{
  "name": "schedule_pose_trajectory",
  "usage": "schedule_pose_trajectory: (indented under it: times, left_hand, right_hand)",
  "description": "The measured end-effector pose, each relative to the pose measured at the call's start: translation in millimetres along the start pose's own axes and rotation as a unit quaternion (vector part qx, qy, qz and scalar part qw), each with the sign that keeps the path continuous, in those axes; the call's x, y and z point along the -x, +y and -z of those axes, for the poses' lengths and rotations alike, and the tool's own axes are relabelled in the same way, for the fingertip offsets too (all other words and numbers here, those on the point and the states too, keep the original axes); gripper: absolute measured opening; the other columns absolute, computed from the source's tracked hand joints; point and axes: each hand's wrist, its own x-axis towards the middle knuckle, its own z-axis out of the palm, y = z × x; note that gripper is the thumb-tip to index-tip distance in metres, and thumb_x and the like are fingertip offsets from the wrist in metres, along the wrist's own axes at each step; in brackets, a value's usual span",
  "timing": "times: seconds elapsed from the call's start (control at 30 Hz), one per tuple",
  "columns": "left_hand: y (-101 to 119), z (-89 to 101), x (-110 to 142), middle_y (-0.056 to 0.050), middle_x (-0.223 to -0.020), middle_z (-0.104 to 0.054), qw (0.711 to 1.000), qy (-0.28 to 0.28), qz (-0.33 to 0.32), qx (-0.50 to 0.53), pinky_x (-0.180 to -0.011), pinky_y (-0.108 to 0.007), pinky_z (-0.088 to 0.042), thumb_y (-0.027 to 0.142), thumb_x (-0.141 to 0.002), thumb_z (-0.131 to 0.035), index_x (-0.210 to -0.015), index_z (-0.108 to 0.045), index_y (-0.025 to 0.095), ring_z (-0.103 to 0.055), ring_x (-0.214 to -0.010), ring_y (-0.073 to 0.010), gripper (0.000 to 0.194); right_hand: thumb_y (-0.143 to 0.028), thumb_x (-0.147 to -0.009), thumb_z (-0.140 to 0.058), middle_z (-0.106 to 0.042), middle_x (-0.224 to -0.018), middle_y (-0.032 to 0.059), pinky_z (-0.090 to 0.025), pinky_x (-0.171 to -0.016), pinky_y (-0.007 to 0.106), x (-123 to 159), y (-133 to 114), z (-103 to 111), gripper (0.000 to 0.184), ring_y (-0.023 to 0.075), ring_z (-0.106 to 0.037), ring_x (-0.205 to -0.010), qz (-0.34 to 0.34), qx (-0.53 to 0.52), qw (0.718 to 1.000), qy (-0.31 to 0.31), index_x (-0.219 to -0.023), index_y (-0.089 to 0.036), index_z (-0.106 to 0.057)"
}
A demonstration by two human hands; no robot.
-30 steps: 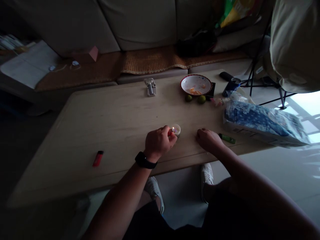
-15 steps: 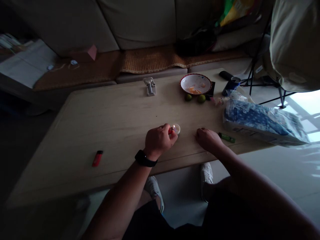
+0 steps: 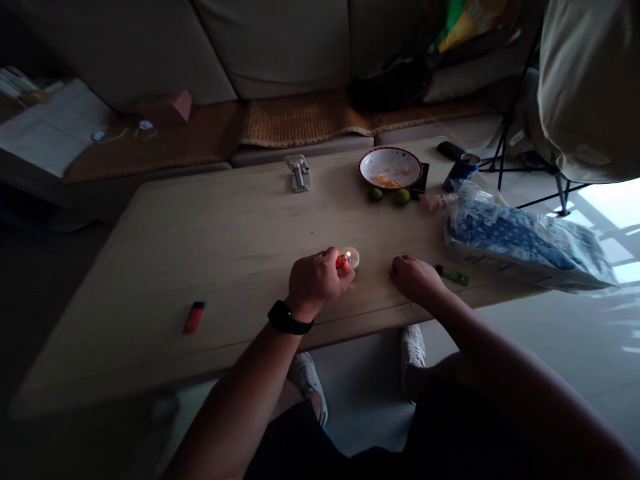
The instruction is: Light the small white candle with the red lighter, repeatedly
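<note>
Table [image 3: 225, 247] with tealight candle [image 3: 353, 257], sofa [image 3: 280, 47] behind

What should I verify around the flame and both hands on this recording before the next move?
1. Left hand grips the red lighter: ok.
2. Flame burning at the lighter's tip: ok.
3. Flame right beside the top of the white tea light: ok.
4. Tea light's wick has caught: cannot tell, the flame and lighter cover that spot.
5. Right hand rests on the tabletop near the green lighter, holding nothing visible: ok.
6. Blue plastic-wrapped package well apart from the flame: ok.
</note>
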Motion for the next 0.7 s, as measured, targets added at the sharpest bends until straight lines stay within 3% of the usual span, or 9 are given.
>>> schedule_pose_trajectory:
  times: [0.57,0.7]
  left_hand:
    - [-5.5,4.6,6.3,-0.003,-0.073,-0.070,0.999,0.018,-0.002,0.040,-0.055,-0.031,-0.036,0.051,-0.091,-0.053,-0.083,-0.059,0.020,-0.062,-0.061,-0.0173,0.033]
    - [-8.9,8.0,13.8,-0.004,-0.080,-0.073,0.995,0.014,-0.032,0.092,-0.060,-0.030,-0.043,0.042,-0.092,-0.051,-0.092,-0.058,0.019,-0.066,-0.069,-0.0178,0.024]
  right_hand:
    - [-0.030,-0.103,-0.041,-0.072,-0.114,0.0172,-0.046,-0.083,0.032,0.1,-0.2,-0.4,0.033,0.0263,-0.069,-0.102,0.003,-0.016,1.000,0.008,-0.113,-0.013,-0.067]
    - [-0.029,-0.102,-0.041,-0.072,-0.114,0.0170,-0.046,-0.083,0.032,-0.8,0.4,-1.1,0.032,0.0264,-0.069,-0.103,0.005,-0.012,1.000,0.008,-0.112,-0.013,-0.067]
